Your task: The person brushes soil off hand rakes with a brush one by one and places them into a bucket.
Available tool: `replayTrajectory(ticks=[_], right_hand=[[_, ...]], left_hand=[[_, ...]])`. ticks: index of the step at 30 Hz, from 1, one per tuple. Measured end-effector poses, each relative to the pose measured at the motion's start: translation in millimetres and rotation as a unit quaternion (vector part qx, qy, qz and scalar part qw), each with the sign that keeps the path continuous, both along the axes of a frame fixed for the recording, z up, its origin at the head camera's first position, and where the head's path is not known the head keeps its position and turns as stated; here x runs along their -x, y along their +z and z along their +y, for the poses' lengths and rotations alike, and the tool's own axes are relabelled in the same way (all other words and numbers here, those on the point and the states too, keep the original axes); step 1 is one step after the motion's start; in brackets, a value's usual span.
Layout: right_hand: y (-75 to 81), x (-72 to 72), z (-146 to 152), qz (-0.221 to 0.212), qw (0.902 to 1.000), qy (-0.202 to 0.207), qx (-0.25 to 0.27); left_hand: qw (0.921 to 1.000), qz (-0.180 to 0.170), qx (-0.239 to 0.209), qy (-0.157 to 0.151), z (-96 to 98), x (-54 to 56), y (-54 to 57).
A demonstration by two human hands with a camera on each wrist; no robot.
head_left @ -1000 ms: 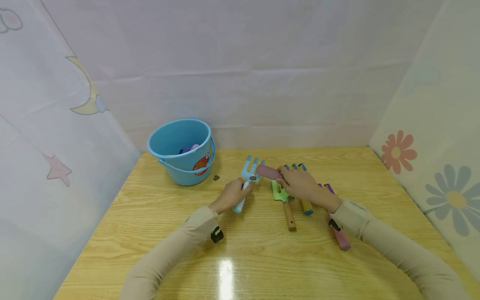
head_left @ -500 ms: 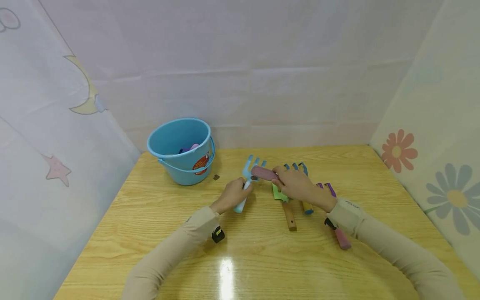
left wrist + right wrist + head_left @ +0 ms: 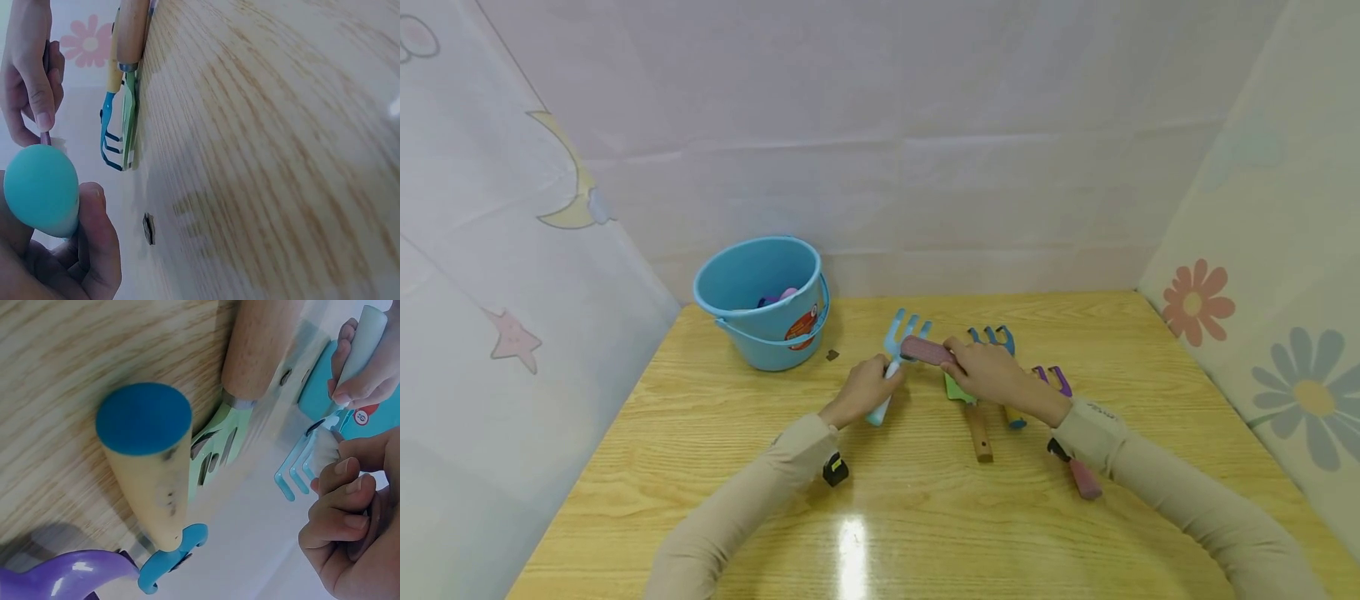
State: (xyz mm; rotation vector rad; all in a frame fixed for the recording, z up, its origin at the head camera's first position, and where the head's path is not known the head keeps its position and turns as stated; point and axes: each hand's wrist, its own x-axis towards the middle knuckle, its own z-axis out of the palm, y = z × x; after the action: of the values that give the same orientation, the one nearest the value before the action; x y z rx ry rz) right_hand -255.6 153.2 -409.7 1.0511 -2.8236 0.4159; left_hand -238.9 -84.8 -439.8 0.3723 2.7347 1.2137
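Observation:
My left hand (image 3: 861,389) grips the pale handle of a light-blue garden hand fork (image 3: 892,343), its tines pointing away from me above the table. In the left wrist view the handle's rounded teal end (image 3: 41,190) faces the camera. My right hand (image 3: 992,372) holds a pink brush (image 3: 927,350) by one end, its other end over the fork's neck. Whitish bristles (image 3: 325,449) show against the fork in the right wrist view. Beneath the right hand lies a green hand fork (image 3: 958,390) with a wooden handle, partly covered by the hand.
A blue bucket (image 3: 772,337) with purple items inside stands at back left. Right of the green fork lie a blue cultivator (image 3: 1006,337) with a yellow handle and a purple tool (image 3: 1060,380) with a pink handle, partly under the sleeve. A dark crumb (image 3: 832,355) lies near the bucket.
My right hand has moved the brush slightly left, over the fork's neck, and the dark patch there is now largely covered. The left hand and fork have barely moved.

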Motion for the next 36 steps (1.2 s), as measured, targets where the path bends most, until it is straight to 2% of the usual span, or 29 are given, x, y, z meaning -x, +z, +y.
replayTrajectory(ticks=[6, 15, 23, 28, 36], right_hand=[[0.8, -1.4, 2.2, -0.006, 1.0000, 0.004, 0.005], [1.0, 0.8, 5.7, -0.039, 0.9992, -0.008, 0.002], [3.2, 3.0, 6.7, -0.005, 0.9998, 0.005, 0.016], [3.8, 4.0, 1.6, -0.018, 0.9994, 0.022, 0.021], [-0.8, 2.2, 1.0, -0.022, 0.9997, 0.006, 0.006]], left_hand=[[1.0000, 0.004, 0.003, 0.001, -0.7, -0.2, 1.0], [1.0000, 0.004, 0.002, 0.001, -1.9, -1.3, -0.6], [0.9999, 0.010, 0.013, 0.000, -0.6, -0.6, -1.7], [0.9997, 0.014, 0.019, -0.004, 2.0, 1.8, -2.2], [0.9999, 0.008, 0.006, 0.004, -0.2, 1.4, -0.1]])
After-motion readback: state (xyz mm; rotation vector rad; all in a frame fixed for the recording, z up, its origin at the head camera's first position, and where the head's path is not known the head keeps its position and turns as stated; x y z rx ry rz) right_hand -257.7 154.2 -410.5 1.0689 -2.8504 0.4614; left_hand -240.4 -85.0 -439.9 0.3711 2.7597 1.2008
